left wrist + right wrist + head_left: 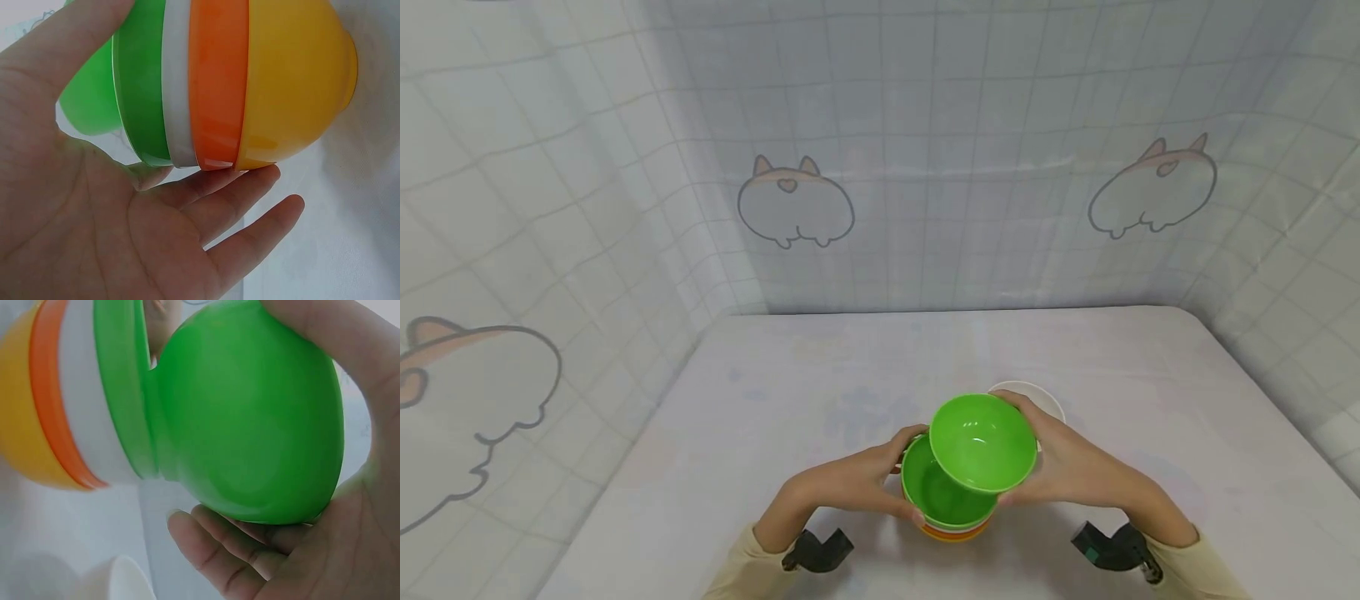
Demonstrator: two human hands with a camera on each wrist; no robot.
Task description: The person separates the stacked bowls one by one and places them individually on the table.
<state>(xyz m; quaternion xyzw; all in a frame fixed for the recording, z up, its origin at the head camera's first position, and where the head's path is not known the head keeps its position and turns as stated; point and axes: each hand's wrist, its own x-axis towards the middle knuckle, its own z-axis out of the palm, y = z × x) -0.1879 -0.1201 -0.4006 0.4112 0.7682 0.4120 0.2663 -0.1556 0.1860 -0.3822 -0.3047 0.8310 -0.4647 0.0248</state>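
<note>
My right hand point(1067, 458) grips a bright green bowl point(981, 443) by its sides, thumb on the near side and fingers on the far side. That bowl is held over the right part of a stack, overlapping its mouth. On top of the stack is another green bowl point(936, 492), with a white bowl point(177, 87), an orange bowl point(219, 87) and a yellow bowl point(294, 81) nested below. My left hand point(861, 479) holds the stack from the left, its thumb and fingers spread around the upper bowls.
A white bowl point(1028, 390) stands on the table behind my right hand, partly hidden by it. The pale table point(790, 375) meets a grid-patterned curtain point(910, 100) with dog drawings at the back and sides.
</note>
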